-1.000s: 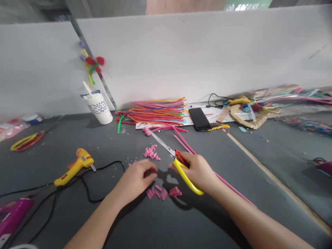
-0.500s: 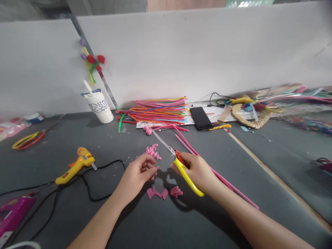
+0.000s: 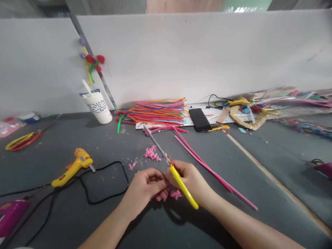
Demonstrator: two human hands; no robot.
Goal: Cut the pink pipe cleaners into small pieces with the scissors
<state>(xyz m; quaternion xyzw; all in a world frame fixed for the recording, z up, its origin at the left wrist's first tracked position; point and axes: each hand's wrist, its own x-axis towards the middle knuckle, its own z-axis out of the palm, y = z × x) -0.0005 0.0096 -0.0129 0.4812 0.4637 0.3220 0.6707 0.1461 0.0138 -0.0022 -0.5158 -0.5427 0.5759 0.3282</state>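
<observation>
My right hand (image 3: 190, 181) is closed around the yellow-and-red handles of a pair of scissors (image 3: 181, 185). Their blades point up and away to the left and look nearly closed. Beside it, my left hand (image 3: 149, 186) has its fingers curled in a pinch on what looks like a short pink pipe cleaner piece, mostly hidden; its fingertips meet the right hand's. Under the hands lie cut pink pieces (image 3: 175, 194), partly covered. A larger heap of pink pieces (image 3: 152, 153) sits just beyond my left hand. Long pink pipe cleaners (image 3: 207, 164) stretch along the right.
A yellow hot glue gun (image 3: 72, 169) and its black cord lie at left, near another pair of scissors (image 3: 23, 141). Behind are a white cup (image 3: 100, 109), a bundle of coloured pipe cleaners (image 3: 158, 112), a phone (image 3: 200, 120) and a woven ring (image 3: 249, 122).
My left hand has moved right and down to meet the right hand, over the near pink pieces. The scissors have shifted slightly left and down with my right hand.
</observation>
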